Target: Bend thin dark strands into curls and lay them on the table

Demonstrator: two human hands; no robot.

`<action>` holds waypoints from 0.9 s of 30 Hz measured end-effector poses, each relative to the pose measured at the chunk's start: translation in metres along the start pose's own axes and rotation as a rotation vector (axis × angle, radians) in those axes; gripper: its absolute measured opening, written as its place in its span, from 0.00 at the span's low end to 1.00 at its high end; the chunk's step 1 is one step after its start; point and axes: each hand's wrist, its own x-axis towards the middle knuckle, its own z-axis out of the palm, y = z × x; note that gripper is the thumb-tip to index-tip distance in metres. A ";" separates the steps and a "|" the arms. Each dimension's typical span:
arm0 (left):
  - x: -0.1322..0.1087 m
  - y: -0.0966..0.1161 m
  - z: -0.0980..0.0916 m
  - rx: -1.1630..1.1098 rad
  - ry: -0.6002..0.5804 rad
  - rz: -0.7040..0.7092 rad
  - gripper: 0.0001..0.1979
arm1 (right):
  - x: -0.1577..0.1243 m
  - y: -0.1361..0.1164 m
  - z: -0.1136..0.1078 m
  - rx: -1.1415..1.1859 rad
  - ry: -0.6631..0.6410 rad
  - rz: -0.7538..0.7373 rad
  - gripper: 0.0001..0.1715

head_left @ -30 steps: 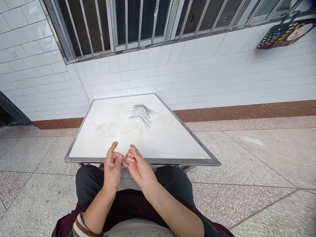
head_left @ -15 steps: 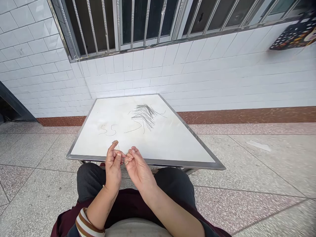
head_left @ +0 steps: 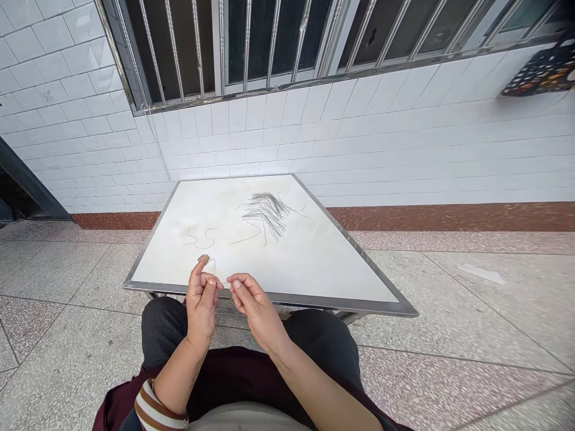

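Note:
My left hand (head_left: 202, 305) pinches a thin dark wire (head_left: 214, 267) between thumb and fingers, its index finger raised. One bent length of the wire sticks up above that pinch. My right hand (head_left: 255, 306) is closed, thumb against index finger, on the same wire, a short gap from the left hand. Both hands are over the near edge of a white table (head_left: 323, 263). Beyond them lies a loose pile of similar dark wires (head_left: 268, 211). Left of it rest two S-shaped wires (head_left: 204, 237), and a curved wire (head_left: 247, 236) lies nearer than the pile.
A metal rim (head_left: 269, 297) borders the table, with my knees under its near side. Behind it stands a white tiled wall (head_left: 251, 137) with a barred window (head_left: 269, 42). A white strip (head_left: 481, 273) lies on the floor at right. A patterned bag (head_left: 539, 75) hangs upper right.
My hands have moved slightly apart, and the wire between them shows more. The right hand has turned, its thumb now over the index finger. The view has shifted a little.

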 end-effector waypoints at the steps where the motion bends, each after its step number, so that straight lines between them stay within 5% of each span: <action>1: 0.000 0.001 -0.001 0.010 0.000 0.008 0.24 | 0.000 -0.001 -0.002 -0.041 -0.046 0.008 0.14; 13: -0.005 0.004 0.001 -0.068 0.057 0.005 0.23 | -0.014 -0.011 0.006 0.039 -0.137 0.015 0.14; 27: -0.011 0.015 -0.002 0.124 -0.249 -0.047 0.33 | 0.009 -0.044 -0.006 -0.168 -0.076 -0.070 0.14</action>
